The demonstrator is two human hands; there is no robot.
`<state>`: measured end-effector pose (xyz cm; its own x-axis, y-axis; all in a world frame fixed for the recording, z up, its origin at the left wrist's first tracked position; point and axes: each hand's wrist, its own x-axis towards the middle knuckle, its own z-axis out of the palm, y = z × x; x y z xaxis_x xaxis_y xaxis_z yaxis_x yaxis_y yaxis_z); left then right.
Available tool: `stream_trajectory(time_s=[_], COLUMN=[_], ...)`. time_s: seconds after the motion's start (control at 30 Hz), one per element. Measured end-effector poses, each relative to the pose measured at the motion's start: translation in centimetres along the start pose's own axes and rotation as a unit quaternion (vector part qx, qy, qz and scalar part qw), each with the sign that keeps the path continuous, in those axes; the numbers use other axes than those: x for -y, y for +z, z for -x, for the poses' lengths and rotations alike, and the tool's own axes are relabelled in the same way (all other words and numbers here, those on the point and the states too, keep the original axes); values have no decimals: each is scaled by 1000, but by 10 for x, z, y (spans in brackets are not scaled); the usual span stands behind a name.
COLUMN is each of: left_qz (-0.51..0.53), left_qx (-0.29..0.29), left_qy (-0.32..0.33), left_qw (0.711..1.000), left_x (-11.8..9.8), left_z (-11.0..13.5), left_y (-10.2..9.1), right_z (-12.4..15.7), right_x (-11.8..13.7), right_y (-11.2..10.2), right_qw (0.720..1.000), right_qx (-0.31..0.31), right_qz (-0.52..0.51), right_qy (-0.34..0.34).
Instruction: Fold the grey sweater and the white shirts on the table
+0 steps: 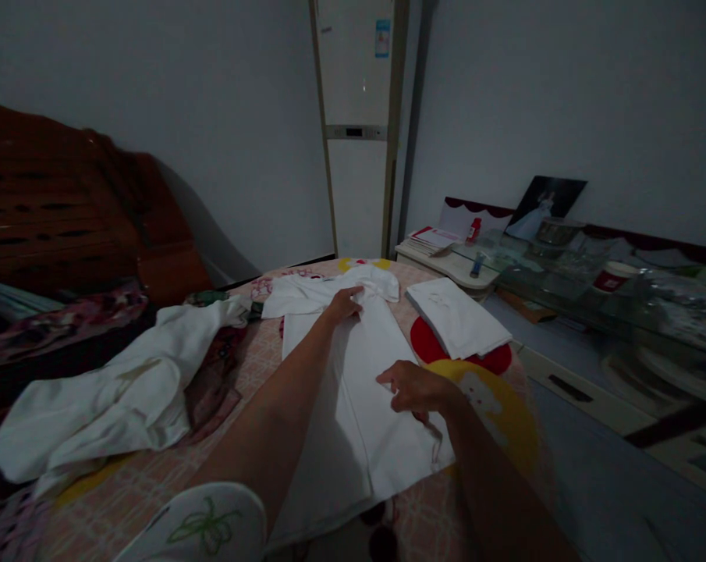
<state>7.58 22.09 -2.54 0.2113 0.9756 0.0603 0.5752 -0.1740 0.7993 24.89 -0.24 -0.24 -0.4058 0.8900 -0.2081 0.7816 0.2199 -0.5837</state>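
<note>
A white T-shirt [323, 406] lies spread over the round table, its sleeves at the far end and one front part folded along a long crease. My left hand [345, 304] reaches to the shirt's upper part, fingers bent and closed on the cloth near the shoulder. Lower down, my right hand [412, 388] hovers over or rests on the right side of the shirt, fingers apart and the index stretched out. Whether it touches the cloth is unclear. To the right lies a folded white garment [458, 316].
The table has a pink patterned cover [428, 515]. A crumpled white garment [124, 398] lies at the left beside a wooden chair [65, 203]. At right stands a glass-topped cabinet [563, 273] with a paper cup [613, 277] and a photo [543, 204]. A tall air conditioner [358, 187] stands behind.
</note>
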Motion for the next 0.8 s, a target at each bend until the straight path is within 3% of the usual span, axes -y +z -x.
stream_trajectory(time_s=[0.2, 0.33, 0.47, 0.53, 0.67, 0.73, 0.8], left_qz=[-52, -107, -123, -123, -114, -110, -115], left_qx=[11, 19, -68, -131, -202, -186, -117], left_qy=[21, 25, 31, 26, 36, 68, 122], left_qw=[998, 994, 990, 983, 972, 974, 979], left_x=[12, 12, 6, 4, -2, -4, -1], left_z=[2, 7, 12, 17, 39, 61, 90], left_y=[-14, -12, -15, -25, -49, -50, -38], right_z=[6, 6, 4, 4, 5, 6, 7], right_x=[15, 20, 18, 14, 2, -3, -7], right_y=[-6, 1, 3, 0, -7, -9, -11], right_qw=[999, 998, 964, 947, 954, 960, 961], right_qx=[26, 22, 172, 206, 92, 70, 82], right_qz=[-18, -65, -198, -242, -280, -262, -249], right_qy=[-22, 3, 50, 51, 54, 74, 83])
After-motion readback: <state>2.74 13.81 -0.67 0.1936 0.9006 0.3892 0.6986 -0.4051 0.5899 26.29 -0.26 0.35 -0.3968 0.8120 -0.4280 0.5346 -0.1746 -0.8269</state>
